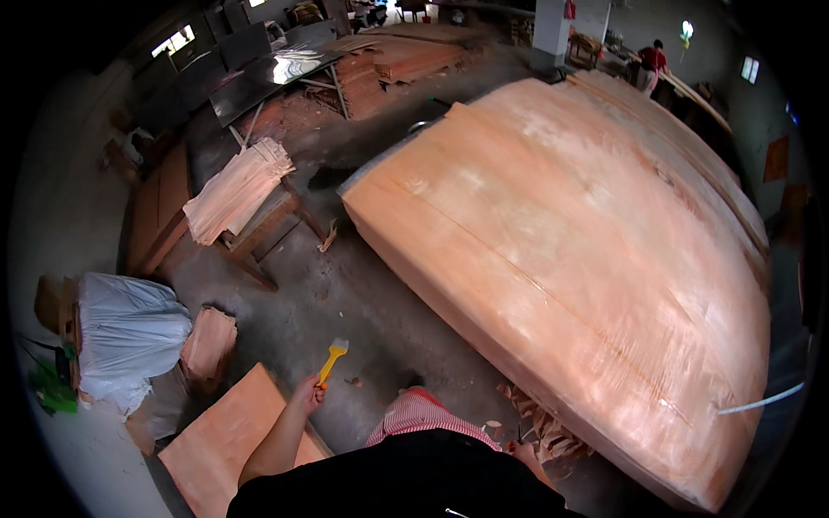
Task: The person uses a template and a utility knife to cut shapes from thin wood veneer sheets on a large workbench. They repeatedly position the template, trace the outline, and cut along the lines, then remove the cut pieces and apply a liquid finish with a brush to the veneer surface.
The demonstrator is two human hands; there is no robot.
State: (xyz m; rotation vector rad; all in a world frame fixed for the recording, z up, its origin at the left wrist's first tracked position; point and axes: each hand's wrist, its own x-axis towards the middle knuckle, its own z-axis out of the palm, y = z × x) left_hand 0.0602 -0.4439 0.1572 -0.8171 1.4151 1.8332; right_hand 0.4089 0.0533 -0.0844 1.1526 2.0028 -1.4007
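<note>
One yellow tool [332,358] with a flat, pale end sits between seven and eight o'clock of the view's middle; it is too small to tell whether that end is a blade or bristles. The left hand [309,397] has its fingers closed around the handle, hiding the grip, and the pale end points to one o'clock from there. At eight o'clock from this hand lies a flat wood sheet [229,423], partly covered by the forearm and black shirt [406,479]. A bundle [209,345] of wood and a pile under white plastic [134,328] stand at ten o'clock, the pile's contents mostly hidden. At eleven, thin sheets [242,186] cover part of a bench [259,226]. The right hand [522,453] is partly behind the shirt; I cannot tell whether its fingers are spread or pinching anything. Wood scraps [553,432] lie near it at two o'clock, beside a huge stack [553,242], whose far side is out of sight. Toward one o'clock, a distant co-worker [653,65] in red is indistinct.
</note>
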